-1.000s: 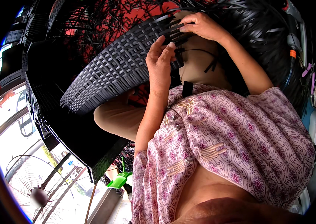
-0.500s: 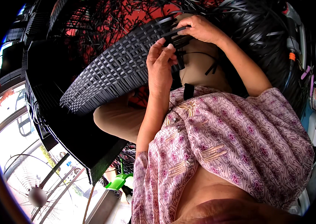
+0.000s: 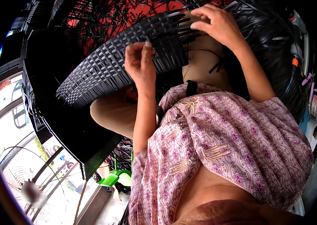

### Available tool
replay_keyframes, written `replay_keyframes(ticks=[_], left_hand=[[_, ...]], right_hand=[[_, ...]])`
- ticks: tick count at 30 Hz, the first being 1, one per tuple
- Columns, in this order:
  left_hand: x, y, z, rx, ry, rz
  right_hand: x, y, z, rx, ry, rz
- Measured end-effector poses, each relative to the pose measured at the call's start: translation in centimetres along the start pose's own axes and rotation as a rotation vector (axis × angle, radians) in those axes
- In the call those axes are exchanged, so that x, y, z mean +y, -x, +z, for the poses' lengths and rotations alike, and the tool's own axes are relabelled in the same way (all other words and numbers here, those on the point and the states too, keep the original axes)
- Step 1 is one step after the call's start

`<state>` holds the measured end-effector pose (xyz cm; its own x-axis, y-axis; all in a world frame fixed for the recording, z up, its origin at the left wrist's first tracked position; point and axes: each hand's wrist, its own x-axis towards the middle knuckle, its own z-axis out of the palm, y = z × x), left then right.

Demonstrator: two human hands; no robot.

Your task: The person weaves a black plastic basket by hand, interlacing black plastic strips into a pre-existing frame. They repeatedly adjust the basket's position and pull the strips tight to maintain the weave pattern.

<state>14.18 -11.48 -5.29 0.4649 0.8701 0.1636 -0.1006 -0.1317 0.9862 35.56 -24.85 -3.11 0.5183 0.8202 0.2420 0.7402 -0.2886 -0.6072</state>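
Observation:
A curved panel of woven black plastic strips [image 3: 102, 62] lies across my lap, its loose strip ends [image 3: 188, 32] sticking out at the right. Over the middle of the weave, my left hand [image 3: 140, 63] is closed in a pinch, thumb against the curled fingers. What looks like a thin black strip is in that pinch, mostly hidden by the fingers. My right hand [image 3: 220, 27] is raised beside the loose ends, thumb and fingers apart and nothing held between them.
Black strip scraps litter the red floor [image 3: 136, 11] beyond the panel. A big black woven piece [image 3: 64, 123] stands at left, near a fan [image 3: 33, 193]. Green plastic scoops [image 3: 109, 179] are below it. A tool with an orange collar [image 3: 295, 62] lies at right among piled strips [image 3: 263, 48].
My left hand has moved left along the panel, away from the loose ends. My right hand has let go of a strip, opened and shifted up and to the right.

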Motion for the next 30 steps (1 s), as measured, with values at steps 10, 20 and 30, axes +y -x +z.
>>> replay_keyframes(ticks=[10,20,30], left_hand=[[5.3,1.4,-0.4,-0.155,0.073,-0.083],[-0.6,-1.7,2.4,-0.081,-1.093,0.171],[-1.5,-1.6,3.6,-0.095,-1.199,0.22]], right_hand=[[-4.7,0.1,2.9,-0.293,-0.784,-0.212],[-2.2,0.0,7.0,0.152,-0.176,-0.192],[-2.3,0.4,7.8,0.142,-0.13,-0.163]])
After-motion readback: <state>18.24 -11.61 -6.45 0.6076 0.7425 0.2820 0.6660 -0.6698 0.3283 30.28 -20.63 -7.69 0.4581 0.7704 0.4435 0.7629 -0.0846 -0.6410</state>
